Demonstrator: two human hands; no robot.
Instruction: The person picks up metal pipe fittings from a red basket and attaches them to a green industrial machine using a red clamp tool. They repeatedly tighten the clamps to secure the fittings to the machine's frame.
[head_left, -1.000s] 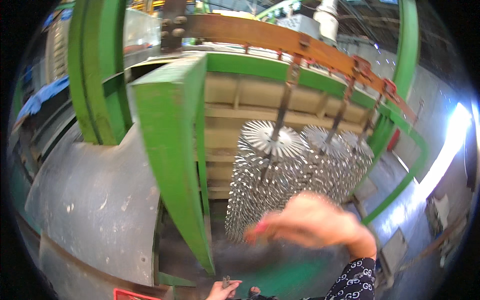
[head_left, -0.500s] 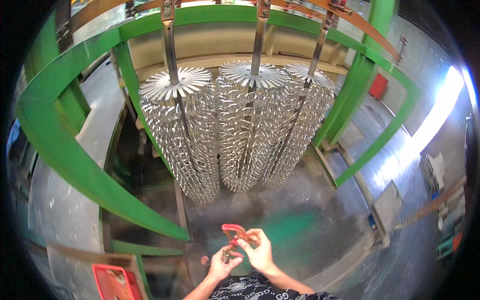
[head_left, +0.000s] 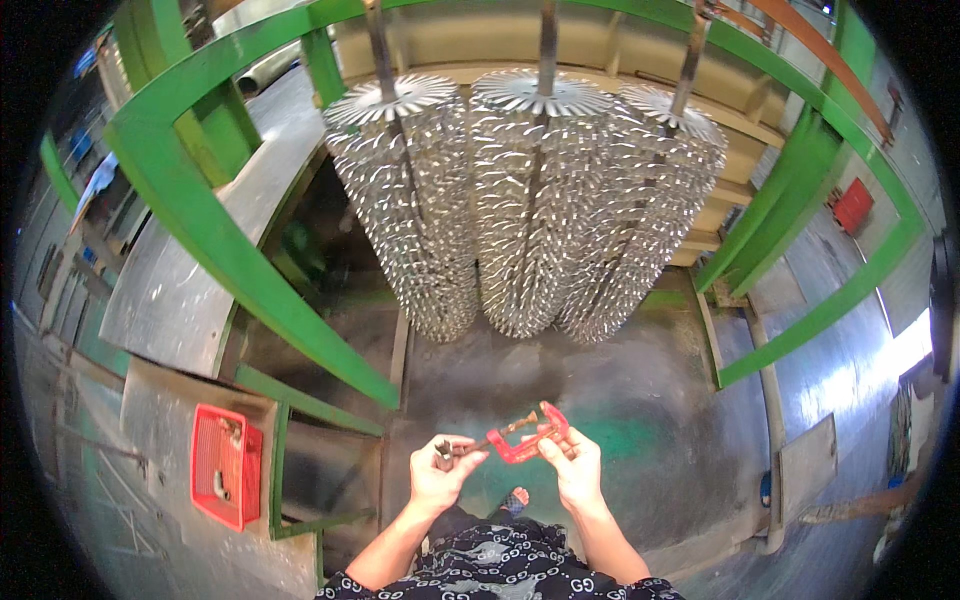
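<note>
In front of my body a red C-clamp (head_left: 514, 454) lies sideways between my hands, its frame bowed toward me. My right hand (head_left: 575, 472) grips the frame near its fixed end, thumb on the near side. At the other end, my left hand (head_left: 436, 478) has its fingers closed round the clamp's brown screw and metal handle. Beyond the hands hang three tall columns of slotted silvery metal discs on rods: a left column (head_left: 415, 210), a middle column (head_left: 525, 205) and a right column (head_left: 640, 215). Neither hand touches them.
Green steel frame beams (head_left: 230, 285) curve round the columns. At my left a red plastic basket (head_left: 256, 470) with small metal parts stands on a ledge. A flat panel (head_left: 808, 462) leans by a pipe on the right. My foot (head_left: 516, 500) shows below the hands.
My view has tilted down and shifted left, bringing the whole basket into sight. My hands have drawn farther apart, and the clamp has turned from upright to sideways between them.
</note>
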